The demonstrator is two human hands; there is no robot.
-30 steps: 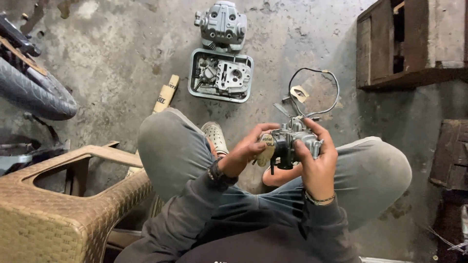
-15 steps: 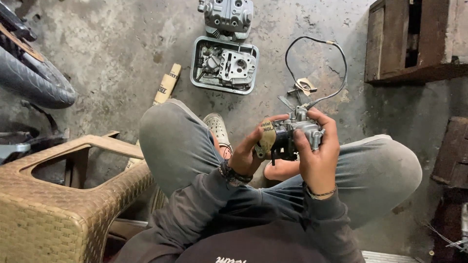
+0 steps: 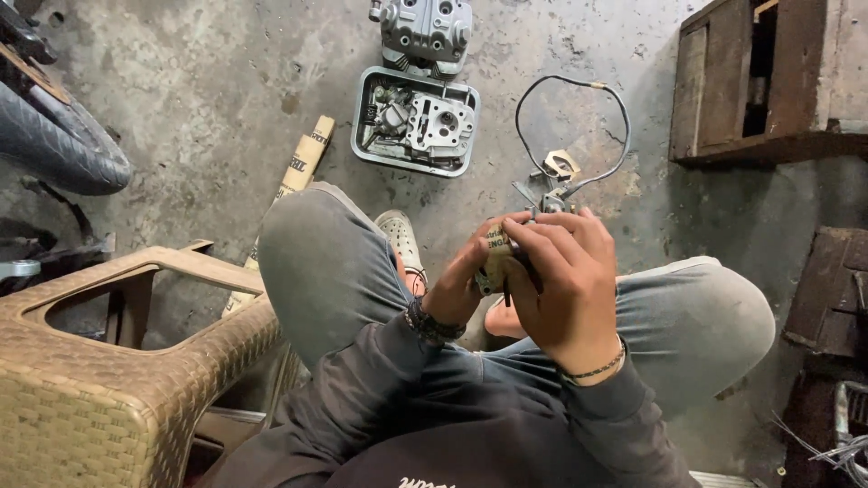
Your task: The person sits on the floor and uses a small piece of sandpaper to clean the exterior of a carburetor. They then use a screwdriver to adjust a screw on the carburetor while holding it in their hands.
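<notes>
Above the grey metal tray of engine parts [image 3: 414, 122], both hands — left hand [image 3: 466, 276], right hand [image 3: 561, 280] — now close tighter round the small metal carburettor [image 3: 499, 258], hiding it more than before.

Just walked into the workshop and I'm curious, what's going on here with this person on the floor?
A person sits over the concrete floor, holding a small metal engine part with a black cable looping from it. The right hand wraps over the part, and the left hand presses a small tan printed piece against its side. Ahead lies a grey metal tray of engine parts, with a woven tan plastic stool at the left.
</notes>
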